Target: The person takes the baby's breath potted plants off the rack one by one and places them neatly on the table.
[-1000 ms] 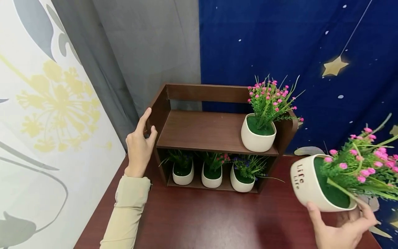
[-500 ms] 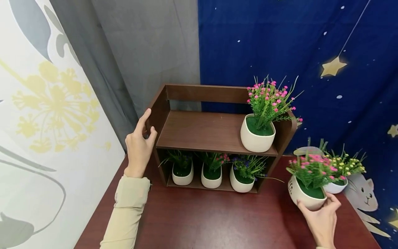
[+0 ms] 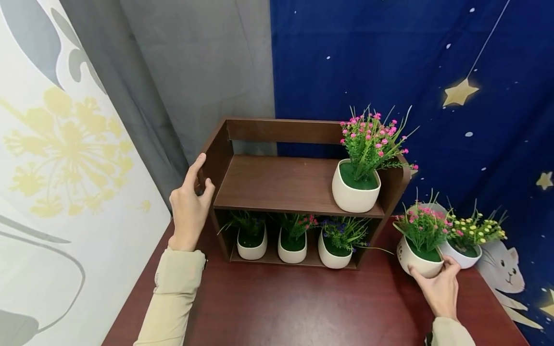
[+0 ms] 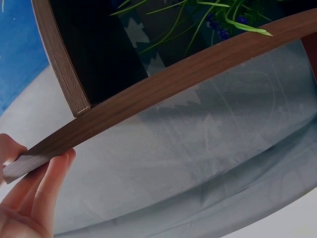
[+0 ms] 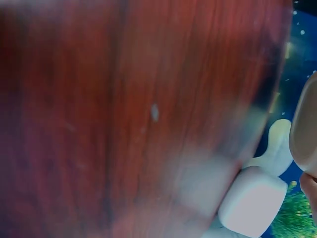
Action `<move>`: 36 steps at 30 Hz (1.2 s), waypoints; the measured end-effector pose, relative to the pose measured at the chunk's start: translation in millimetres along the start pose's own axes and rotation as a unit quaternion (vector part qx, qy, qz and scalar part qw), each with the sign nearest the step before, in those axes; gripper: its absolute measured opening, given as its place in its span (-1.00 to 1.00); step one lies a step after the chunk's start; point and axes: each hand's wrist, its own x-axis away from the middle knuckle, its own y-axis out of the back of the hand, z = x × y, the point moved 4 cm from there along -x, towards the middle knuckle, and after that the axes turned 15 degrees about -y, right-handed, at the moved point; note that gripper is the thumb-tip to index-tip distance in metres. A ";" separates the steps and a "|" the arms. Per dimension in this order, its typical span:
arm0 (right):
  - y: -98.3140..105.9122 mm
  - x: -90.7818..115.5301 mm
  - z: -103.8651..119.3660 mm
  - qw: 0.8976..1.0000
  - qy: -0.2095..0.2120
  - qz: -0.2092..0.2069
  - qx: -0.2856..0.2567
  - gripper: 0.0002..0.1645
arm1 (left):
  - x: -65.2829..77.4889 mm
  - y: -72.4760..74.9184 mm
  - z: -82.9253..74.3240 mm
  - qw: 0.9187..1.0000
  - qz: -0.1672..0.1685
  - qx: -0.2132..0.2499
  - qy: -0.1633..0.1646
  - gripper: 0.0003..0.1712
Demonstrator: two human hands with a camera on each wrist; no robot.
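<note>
My left hand [image 3: 188, 206] pinches the left side panel of a brown wooden two-tier shelf [image 3: 277, 185]. In the left wrist view, thumb and fingers lie on opposite sides of that panel [image 4: 114, 111]. To the right of the shelf, my right hand [image 3: 439, 288] grips the lower part of a cream pot with a pink-flowered artificial plant [image 3: 421, 257]. Whether this pot touches the table cannot be told. Close behind it on the right stands a white pot with yellow flowers [image 3: 465, 254]. The right wrist view catches only the held pot's side [image 5: 304, 131] and a bit of finger.
Another pink-flowered potted plant [image 3: 357, 192] stands at the right end of the shelf's upper tier. Several smaller white-potted plants [image 3: 292, 247] line the lower tier. The dark red table [image 3: 285, 307] extends in front, with a patterned blue curtain [image 3: 389, 57] behind.
My right hand has brought the pink-flowered pot left and away from me, from a strong tilt to nearly upright, beside the yellow-flowered pot. The left hand keeps its place on the shelf.
</note>
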 end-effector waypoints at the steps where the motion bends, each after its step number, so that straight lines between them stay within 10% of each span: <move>1: -1.4 -3.4 -2.3 1.000 -0.002 0.002 0.003 0.04 | 0.3 0.0 -0.1 1.000 0.000 0.002 0.000 -0.35; 36: -24.6 -42.2 -30.0 0.997 0.001 0.067 0.030 0.04 | 1.4 -1.5 -1.9 1.000 0.002 -0.014 -0.007 -0.36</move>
